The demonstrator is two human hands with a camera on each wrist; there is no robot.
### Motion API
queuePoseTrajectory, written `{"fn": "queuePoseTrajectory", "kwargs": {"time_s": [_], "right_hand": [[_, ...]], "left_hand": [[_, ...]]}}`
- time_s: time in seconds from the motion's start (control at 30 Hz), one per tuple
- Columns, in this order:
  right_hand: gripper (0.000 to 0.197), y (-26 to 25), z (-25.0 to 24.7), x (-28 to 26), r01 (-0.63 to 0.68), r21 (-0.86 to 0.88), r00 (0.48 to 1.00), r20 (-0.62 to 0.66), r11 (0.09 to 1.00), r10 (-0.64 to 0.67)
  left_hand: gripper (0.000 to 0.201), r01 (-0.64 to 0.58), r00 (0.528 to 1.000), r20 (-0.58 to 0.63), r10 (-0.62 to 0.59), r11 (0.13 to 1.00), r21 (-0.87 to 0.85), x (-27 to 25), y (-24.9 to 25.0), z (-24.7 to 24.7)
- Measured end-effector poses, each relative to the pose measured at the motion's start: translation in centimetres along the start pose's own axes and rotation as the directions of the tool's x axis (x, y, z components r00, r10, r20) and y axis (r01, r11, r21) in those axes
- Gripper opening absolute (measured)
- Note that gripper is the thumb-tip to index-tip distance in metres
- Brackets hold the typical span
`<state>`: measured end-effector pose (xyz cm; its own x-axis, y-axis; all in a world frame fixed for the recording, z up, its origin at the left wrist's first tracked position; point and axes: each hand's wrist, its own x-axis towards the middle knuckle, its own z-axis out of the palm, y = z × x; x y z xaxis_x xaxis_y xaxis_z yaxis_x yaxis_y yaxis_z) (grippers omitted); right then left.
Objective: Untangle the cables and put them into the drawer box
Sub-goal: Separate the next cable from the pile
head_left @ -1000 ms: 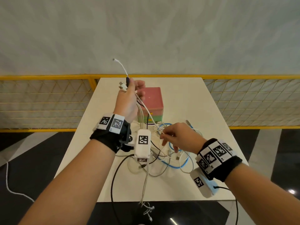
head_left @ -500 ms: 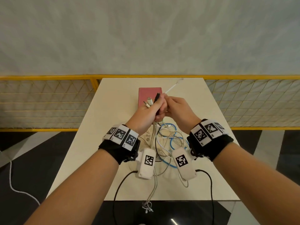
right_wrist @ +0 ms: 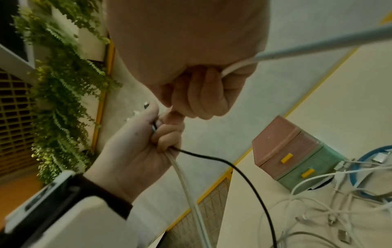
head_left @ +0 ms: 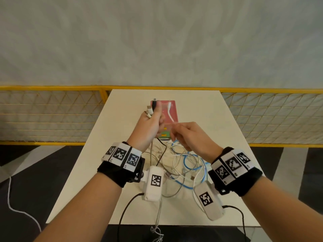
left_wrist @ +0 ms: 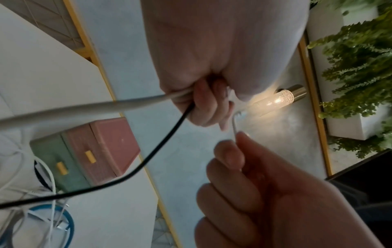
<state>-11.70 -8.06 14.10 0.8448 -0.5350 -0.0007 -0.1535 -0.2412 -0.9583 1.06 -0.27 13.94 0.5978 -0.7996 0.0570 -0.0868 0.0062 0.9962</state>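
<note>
My left hand (head_left: 153,117) is raised above the table (head_left: 218,119) and grips a bundle of cable ends: a black plug (head_left: 154,104) and white plugs (head_left: 149,111) stick out of the fist. Their cords, the black cable (left_wrist: 163,142) among them, hang down to the tangle (head_left: 181,165). Just to its right, my right hand (head_left: 174,127) pinches a thin white cable (head_left: 169,112) whose free end curls up over the drawer box. The drawer box (head_left: 172,110) has a pink top and green bottom, with both drawers closed (right_wrist: 297,157). A blue cable (head_left: 187,165) loops through the tangle.
A yellow mesh railing (head_left: 52,116) runs behind and beside the table. Wrist camera cords (head_left: 125,210) hang off the near table edge. A white cord (head_left: 10,198) lies on the dark floor at left. Bare table lies to the left and right of the box.
My right hand rose from the tangle to my left fist, took a thin white cable there and has now pulled slightly away to the right. The left hand moved over the box.
</note>
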Motion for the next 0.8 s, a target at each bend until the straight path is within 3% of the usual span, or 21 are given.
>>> {"fn": "queuePoseTrajectory", "kwargs": {"time_s": [0.07, 0.17, 0.37, 0.43, 0.5, 0.57, 0.7, 0.8], "right_hand": [[0.043, -0.1, 0.3, -0.1, 0.038, -0.031, 0.999, 0.038, 0.999, -0.036], [0.047, -0.1, 0.2, -0.1, 0.062, -0.038, 0.998, 0.032, 0.997, -0.061], [0.041, 0.3, 0.3, -0.3, 0.090, 0.004, 0.994, 0.059, 0.996, -0.090], [0.040, 0.8, 0.5, -0.7, 0.084, 0.018, 0.992, 0.092, 0.996, -0.086], [0.039, 1.6, 0.4, -1.2, 0.067, 0.021, 0.989, 0.132, 0.998, -0.069], [0.038, 2.5, 0.0, -1.7, 0.048, -0.001, 0.984, 0.171, 0.999, -0.048], [0.038, 4.6, -1.3, -2.2, 0.041, -0.128, 0.984, 0.178, 0.991, -0.017], [0.038, 5.0, -2.1, -1.7, 0.049, -0.228, 0.994, 0.105, 0.972, -0.025]], "left_hand": [[0.057, -0.002, 0.998, 0.069, -0.003, 0.998, 0.062, -0.4, 0.6, 0.8], [0.045, -0.035, 0.991, 0.128, 0.033, 0.999, 0.020, -0.5, 0.7, 1.3], [0.053, -0.040, 0.999, 0.010, 0.040, 0.999, 0.023, 0.2, 0.4, 1.6], [0.053, -0.027, 0.999, -0.035, 0.021, 0.988, -0.155, 0.6, 1.1, 1.6], [0.049, 0.013, 1.000, -0.011, -0.019, 0.902, -0.431, 1.0, 2.1, 1.2], [0.047, 0.010, 1.000, -0.012, -0.019, 0.841, -0.541, 1.4, 3.4, -0.1], [0.038, -0.081, 0.997, -0.049, 0.065, 0.857, -0.509, 1.8, 5.5, -3.2], [0.024, -0.109, 0.990, 0.050, 0.133, 0.936, -0.336, 1.0, 5.8, -3.6]]}}
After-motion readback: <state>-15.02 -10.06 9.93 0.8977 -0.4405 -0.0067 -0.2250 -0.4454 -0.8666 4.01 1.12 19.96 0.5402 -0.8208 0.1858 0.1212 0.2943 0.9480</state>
